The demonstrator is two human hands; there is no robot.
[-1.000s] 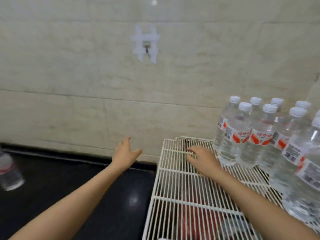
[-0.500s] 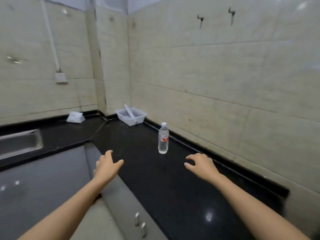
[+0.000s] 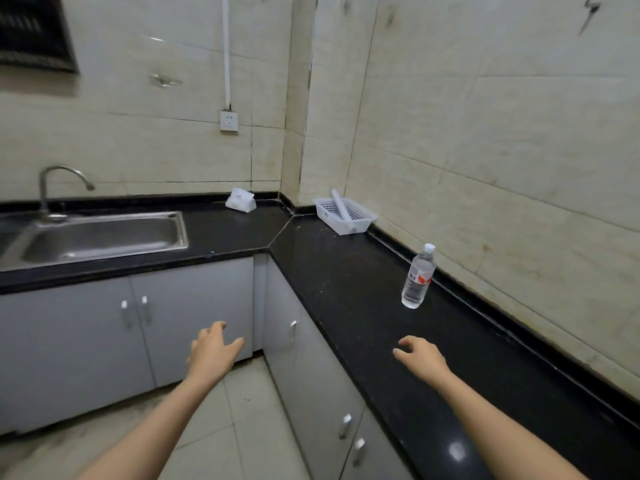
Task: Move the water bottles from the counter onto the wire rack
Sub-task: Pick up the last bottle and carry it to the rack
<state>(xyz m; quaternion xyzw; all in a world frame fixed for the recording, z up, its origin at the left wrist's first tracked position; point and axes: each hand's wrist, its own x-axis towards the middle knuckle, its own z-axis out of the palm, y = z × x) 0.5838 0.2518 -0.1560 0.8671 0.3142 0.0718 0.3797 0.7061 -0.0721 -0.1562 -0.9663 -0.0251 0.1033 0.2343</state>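
One clear water bottle (image 3: pixel 418 277) with a white cap and a red-and-white label stands upright on the black counter (image 3: pixel 349 289), close to the right wall. My right hand (image 3: pixel 420 356) hovers over the counter in front of the bottle, well short of it, fingers relaxed and holding nothing. My left hand (image 3: pixel 214 351) is raised over the floor in front of the grey cabinets, fingers spread and empty. The wire rack and the other bottles are out of view.
A white plastic basket (image 3: pixel 346 215) with a white roll in it sits in the counter's corner. A white tissue pack (image 3: pixel 240 200) lies by the back wall. A steel sink (image 3: pixel 100 235) with a tap is at left. Grey cabinet doors line the tiled floor.
My view has swung left, away from the wire rack and its bottles, to the counter corner and sink. Both hands stay empty and raised; the lone bottle now stands right of centre.
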